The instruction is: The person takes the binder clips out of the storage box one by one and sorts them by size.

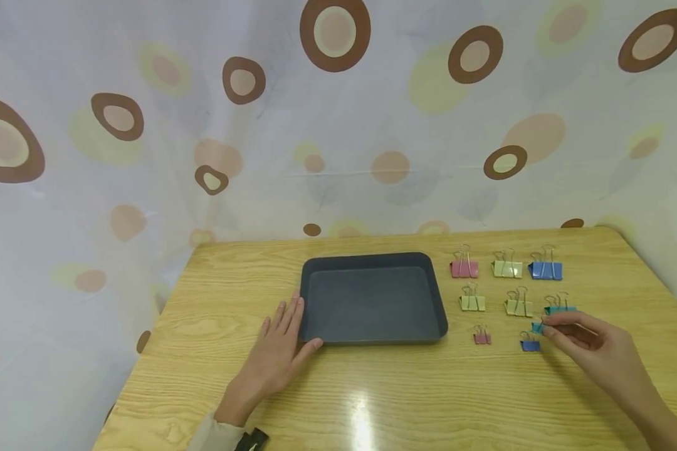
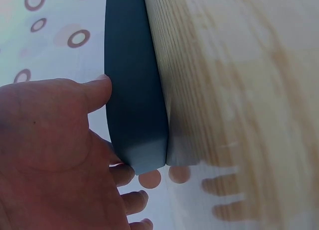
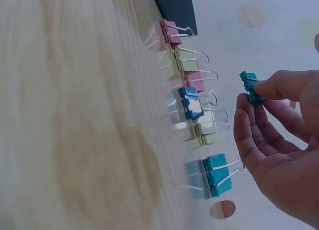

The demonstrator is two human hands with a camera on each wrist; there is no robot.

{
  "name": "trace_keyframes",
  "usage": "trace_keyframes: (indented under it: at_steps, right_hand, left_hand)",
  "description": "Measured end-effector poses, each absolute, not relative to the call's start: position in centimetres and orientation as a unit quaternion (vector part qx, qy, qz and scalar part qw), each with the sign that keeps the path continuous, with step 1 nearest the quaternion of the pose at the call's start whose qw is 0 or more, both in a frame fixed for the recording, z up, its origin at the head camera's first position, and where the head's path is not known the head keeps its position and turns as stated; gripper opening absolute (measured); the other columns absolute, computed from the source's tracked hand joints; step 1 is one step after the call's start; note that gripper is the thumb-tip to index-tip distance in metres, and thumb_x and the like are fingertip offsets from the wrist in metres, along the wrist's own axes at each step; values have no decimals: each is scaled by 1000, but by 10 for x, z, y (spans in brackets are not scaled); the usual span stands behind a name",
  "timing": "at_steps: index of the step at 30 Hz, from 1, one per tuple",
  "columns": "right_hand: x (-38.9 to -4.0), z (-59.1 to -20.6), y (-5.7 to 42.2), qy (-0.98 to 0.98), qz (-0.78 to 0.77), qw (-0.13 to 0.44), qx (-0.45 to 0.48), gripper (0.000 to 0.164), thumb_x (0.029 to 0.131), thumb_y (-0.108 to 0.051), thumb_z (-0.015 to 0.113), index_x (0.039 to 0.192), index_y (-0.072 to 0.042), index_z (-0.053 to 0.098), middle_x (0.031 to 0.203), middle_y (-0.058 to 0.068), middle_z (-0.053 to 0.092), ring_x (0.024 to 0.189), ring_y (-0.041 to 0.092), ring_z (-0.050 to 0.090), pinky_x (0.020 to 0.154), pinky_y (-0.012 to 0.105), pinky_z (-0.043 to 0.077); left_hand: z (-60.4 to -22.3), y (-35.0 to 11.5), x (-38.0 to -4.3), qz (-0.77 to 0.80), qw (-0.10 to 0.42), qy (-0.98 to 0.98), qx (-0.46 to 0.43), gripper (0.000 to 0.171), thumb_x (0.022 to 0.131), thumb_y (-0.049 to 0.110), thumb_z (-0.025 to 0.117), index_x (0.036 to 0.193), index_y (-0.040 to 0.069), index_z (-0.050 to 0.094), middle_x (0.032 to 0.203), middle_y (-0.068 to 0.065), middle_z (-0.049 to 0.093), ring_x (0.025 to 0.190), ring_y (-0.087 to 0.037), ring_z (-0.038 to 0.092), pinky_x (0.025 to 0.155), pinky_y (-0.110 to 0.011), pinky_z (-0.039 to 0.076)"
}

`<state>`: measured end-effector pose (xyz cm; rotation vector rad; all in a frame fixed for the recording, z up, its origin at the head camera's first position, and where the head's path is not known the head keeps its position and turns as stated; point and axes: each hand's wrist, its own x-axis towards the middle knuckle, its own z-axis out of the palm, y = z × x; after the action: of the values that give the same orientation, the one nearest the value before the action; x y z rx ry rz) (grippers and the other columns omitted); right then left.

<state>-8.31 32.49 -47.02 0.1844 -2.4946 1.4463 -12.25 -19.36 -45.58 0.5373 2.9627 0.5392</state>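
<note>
My right hand (image 1: 603, 351) pinches a small teal binder clip (image 3: 250, 84) between thumb and fingertips, held above the table in the right wrist view. Just under it lies a small blue binder clip (image 1: 530, 345), and a larger teal binder clip (image 1: 561, 309) stands behind the fingers, partly covered by them. A small pink binder clip (image 1: 482, 339) is farther left. My left hand (image 1: 273, 357) rests at the near left corner of a dark grey tray (image 1: 372, 304), fingers straight along its left side and thumb by the front edge. The tray holds nothing.
Behind, two pale yellow-green clips (image 1: 472, 303) form a middle row with the larger teal one. Large pink (image 1: 464, 269), yellow-green (image 1: 508, 269) and blue (image 1: 546, 270) binder clips stand at the back right. A patterned curtain (image 1: 389, 125) hangs behind the wooden table (image 1: 417, 394).
</note>
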Motion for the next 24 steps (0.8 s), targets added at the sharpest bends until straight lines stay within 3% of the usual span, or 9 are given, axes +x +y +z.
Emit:
trace_keyframes:
  at_steps: [11, 15, 19, 24]
  right_hand:
    - [-75, -477, 358, -894, 434, 104, 45, 12, 92, 1, 75, 103, 2, 75, 96, -25, 71, 85, -13, 64, 68, 8, 51]
    - [-73, -480, 369, -912, 403, 77, 21, 11, 92, -7, 78, 101, -1, 76, 93, -28, 69, 82, -13, 63, 65, 8, 50]
    - [-75, -481, 377, -927, 373, 44, 0, 16, 93, -15, 78, 102, -1, 77, 90, -26, 70, 80, -13, 61, 64, 10, 50]
    - [-79, -480, 383, -939, 344, 24, -15, 18, 94, -18, 77, 102, -2, 78, 90, -8, 74, 75, -11, 60, 62, 15, 51]
  left_hand:
    - [-452, -193, -121, 178, 44, 967, 179, 84, 107, 52, 47, 164, 2, 11, 171, -14, 6, 155, -41, 11, 121, -65, 15]
    - [-451, -192, -122, 180, 38, 966, 181, 84, 107, 51, 48, 163, 0, 12, 171, -16, 8, 155, -42, 11, 120, -65, 16]
    - [-451, -192, -121, 182, 34, 966, 182, 83, 107, 50, 48, 163, -1, 14, 170, -18, 9, 155, -43, 12, 120, -66, 17]
    - [-451, -192, -122, 177, 39, 967, 178, 83, 107, 51, 48, 163, 1, 11, 171, -16, 7, 155, -41, 11, 121, -65, 15]
